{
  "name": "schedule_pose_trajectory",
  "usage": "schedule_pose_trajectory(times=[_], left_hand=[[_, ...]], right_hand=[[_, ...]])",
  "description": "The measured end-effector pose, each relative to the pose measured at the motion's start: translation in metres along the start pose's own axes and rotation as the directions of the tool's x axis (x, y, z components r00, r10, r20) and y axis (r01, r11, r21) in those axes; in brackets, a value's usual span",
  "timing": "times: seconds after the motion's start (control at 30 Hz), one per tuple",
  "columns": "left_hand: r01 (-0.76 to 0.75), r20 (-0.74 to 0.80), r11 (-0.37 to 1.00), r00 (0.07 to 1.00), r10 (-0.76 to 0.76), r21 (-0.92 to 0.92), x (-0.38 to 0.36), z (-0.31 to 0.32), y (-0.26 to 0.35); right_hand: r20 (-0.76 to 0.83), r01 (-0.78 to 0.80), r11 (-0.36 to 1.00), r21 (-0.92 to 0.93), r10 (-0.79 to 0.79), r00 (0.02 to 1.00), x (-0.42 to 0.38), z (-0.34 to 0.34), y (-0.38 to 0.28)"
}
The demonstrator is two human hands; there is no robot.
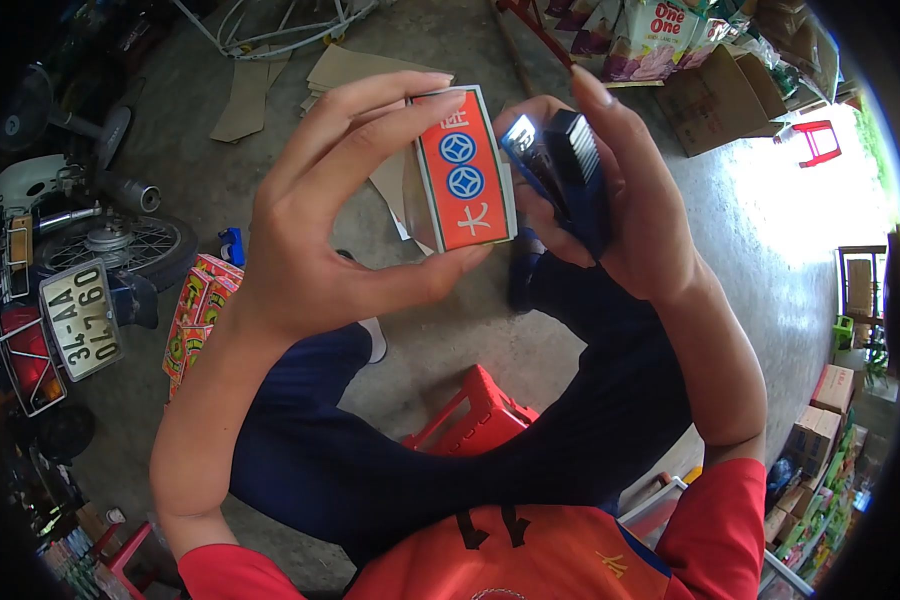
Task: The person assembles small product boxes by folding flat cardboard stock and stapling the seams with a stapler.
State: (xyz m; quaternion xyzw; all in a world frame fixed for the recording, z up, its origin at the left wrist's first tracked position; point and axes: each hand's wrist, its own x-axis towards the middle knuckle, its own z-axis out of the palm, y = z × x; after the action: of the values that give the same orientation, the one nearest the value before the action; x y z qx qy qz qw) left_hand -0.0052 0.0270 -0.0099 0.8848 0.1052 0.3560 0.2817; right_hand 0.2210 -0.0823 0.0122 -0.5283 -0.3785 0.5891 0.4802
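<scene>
Between the thumb and fingers of my left hand (355,200) is a small orange box (463,170) with blue round emblems and white characters. The box is held up in front of me, its printed face toward the camera. My right hand (625,190) is wrapped round a dark blue stapler-like tool (570,175), which is tilted just right of the box. The tool's near end is close to the box's right edge; whether they touch is unclear. My right fingers are partly hidden behind the tool.
A red stool (480,412) is low between my legs. Cardboard pieces (370,72) lie on the floor beyond my hands. A motorbike (100,240) and colourful boxes (195,310) are at left. An open carton (720,100) is at upper right, stacked goods (815,435) at lower right.
</scene>
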Motion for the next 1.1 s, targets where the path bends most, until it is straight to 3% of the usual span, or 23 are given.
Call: schedule_pose_trajectory(times=[0.07,0.17,0.27,0.37,0.47,0.57,0.73,0.83,0.9,1.1], left_hand=[[-0.003,0.000,1.000,1.000,0.003,0.012,0.000,0.000,0.000],[-0.009,-0.004,1.000,1.000,0.009,0.014,0.000,0.000,-0.001],[-0.010,0.001,1.000,1.000,0.010,0.026,-0.001,-0.001,-0.001],[-0.012,0.015,0.999,1.000,0.011,0.042,-0.002,0.000,-0.001],[-0.003,0.029,1.000,1.000,0.002,0.029,-0.002,0.005,-0.002],[0.040,0.049,0.999,0.998,-0.040,-0.001,-0.002,0.012,0.002],[0.118,0.068,0.993,0.991,-0.118,0.006,-0.003,0.021,0.011],[0.148,0.077,0.989,0.986,-0.149,0.014,-0.003,0.023,0.015],[0.155,0.075,0.988,0.985,-0.156,0.019,-0.004,0.025,0.016],[0.172,0.063,0.984,0.983,-0.175,0.048,-0.006,0.028,0.020]], right_hand=[[0.014,-0.044,0.999,0.031,0.043,0.999,0.000,-0.004,-0.001],[0.024,-0.024,0.968,-0.251,0.031,0.999,0.002,-0.002,-0.008],[0.040,0.047,0.983,-0.178,-0.040,0.998,0.003,-0.001,-0.003],[0.059,0.057,0.929,-0.366,-0.038,0.998,0.002,-0.008,-0.002],[-0.006,-0.089,0.948,-0.306,0.092,0.996,0.002,-0.010,-0.002],[-0.133,-0.059,0.945,-0.321,0.017,0.991,0.003,-0.001,0.007],[-0.061,0.073,0.846,-0.528,-0.123,0.991,0.003,-0.008,0.014],[-0.017,0.156,0.695,-0.702,-0.236,0.972,-0.006,-0.004,0.015],[-0.006,0.141,0.623,-0.769,-0.228,0.974,-0.008,-0.002,0.014],[-0.067,-0.004,0.665,-0.747,-0.069,0.995,-0.005,0.003,0.007]])
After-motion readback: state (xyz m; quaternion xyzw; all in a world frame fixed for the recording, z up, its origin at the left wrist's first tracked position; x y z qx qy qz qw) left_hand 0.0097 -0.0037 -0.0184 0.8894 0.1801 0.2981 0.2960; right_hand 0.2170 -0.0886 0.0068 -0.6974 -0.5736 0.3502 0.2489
